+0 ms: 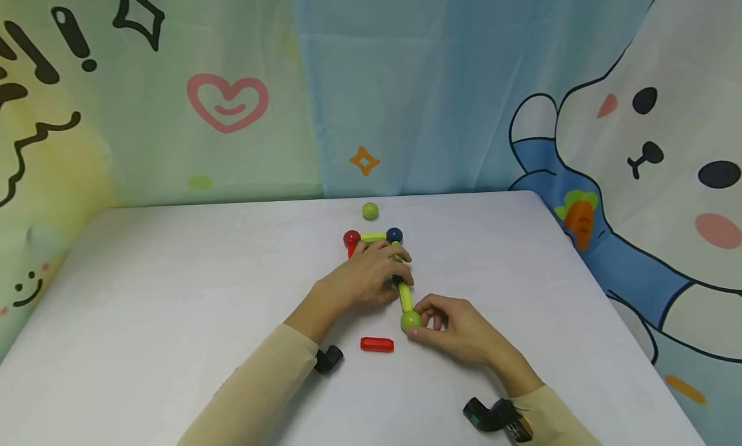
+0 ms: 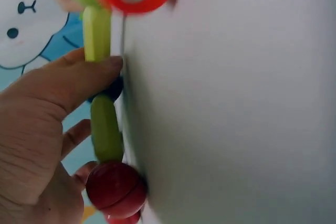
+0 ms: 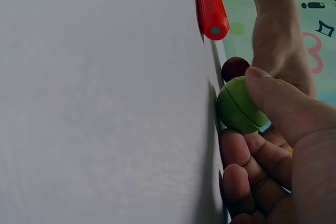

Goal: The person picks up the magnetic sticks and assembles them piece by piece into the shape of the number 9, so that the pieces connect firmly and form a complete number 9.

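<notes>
A chain of toy balls and rods lies on the table. At its far side in the head view, a yellow-green rod (image 1: 373,237) joins a red ball (image 1: 351,238) to a blue ball (image 1: 394,235). My left hand (image 1: 371,275) reaches over the chain, its thumb and fingers pinching it around a second, dark blue ball (image 2: 113,88), partly hidden. From there a yellow rod (image 1: 406,298) runs to a green ball (image 3: 241,104). My right hand (image 1: 458,327) pinches this ball between thumb and fingers, touching the left hand's chain from the near end.
A loose red rod (image 1: 377,345) lies on the white table (image 1: 174,304) in front of the left hand. Beyond the chain, near the back edge, sits a separate green ball (image 1: 370,211). A printed curtain (image 1: 406,98) hangs behind the table.
</notes>
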Available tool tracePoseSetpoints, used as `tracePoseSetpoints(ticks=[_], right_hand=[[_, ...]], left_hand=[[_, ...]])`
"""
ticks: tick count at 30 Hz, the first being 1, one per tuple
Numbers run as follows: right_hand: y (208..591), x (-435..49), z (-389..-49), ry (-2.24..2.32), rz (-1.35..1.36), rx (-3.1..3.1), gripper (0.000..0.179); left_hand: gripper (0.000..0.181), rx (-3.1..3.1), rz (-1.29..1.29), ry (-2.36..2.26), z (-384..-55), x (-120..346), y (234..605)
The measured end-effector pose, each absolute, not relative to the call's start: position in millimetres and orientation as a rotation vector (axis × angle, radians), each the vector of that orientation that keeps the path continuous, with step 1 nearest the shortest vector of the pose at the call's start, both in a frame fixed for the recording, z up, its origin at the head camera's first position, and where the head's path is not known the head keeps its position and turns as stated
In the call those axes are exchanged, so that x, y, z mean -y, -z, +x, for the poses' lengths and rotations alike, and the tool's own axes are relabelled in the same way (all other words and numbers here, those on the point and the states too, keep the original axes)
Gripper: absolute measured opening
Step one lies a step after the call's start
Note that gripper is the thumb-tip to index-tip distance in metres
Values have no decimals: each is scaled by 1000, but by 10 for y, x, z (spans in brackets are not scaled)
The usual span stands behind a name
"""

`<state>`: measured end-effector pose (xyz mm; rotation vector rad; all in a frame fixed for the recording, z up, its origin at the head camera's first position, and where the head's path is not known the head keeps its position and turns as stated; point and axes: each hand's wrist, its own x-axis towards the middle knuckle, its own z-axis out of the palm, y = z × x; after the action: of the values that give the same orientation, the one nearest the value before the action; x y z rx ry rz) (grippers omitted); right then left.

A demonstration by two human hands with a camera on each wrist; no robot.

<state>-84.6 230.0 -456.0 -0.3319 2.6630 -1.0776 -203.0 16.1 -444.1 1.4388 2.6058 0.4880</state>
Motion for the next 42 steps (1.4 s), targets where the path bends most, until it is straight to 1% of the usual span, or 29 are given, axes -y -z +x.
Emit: tracePoseSetpoints(ticks=[6,12,21,29,32,38,42], right_hand=[[4558,-2314,-857,1120,-346,-2634,31],[4541,-2332,-864,1097,-327,-2631,29],[4508,-2333,-906,1086,-312,-2606,30],[4492,-2402,-894,1079,-277,-2524,30],[4491,-2397,-894,1094,-281,-2507,29],[4509,-2365,-887,1080,-267,-2472,32],[4475,-2390,-916,1091,-278,-2481,30]], left_hand=[[31,-2632,1360,-532,-2184,-93,4312],[33,-2648,1312,-672,-2331,-65,4260],[33,-2691,1203,-912,-2576,1,4271],[35,-2685,1057,-1039,-2690,3,4341],[37,-2673,977,-1086,-2730,8,4371],[41,-2565,731,-1270,-2819,36,4425],[41,-2487,633,-1402,-2895,34,4419]])
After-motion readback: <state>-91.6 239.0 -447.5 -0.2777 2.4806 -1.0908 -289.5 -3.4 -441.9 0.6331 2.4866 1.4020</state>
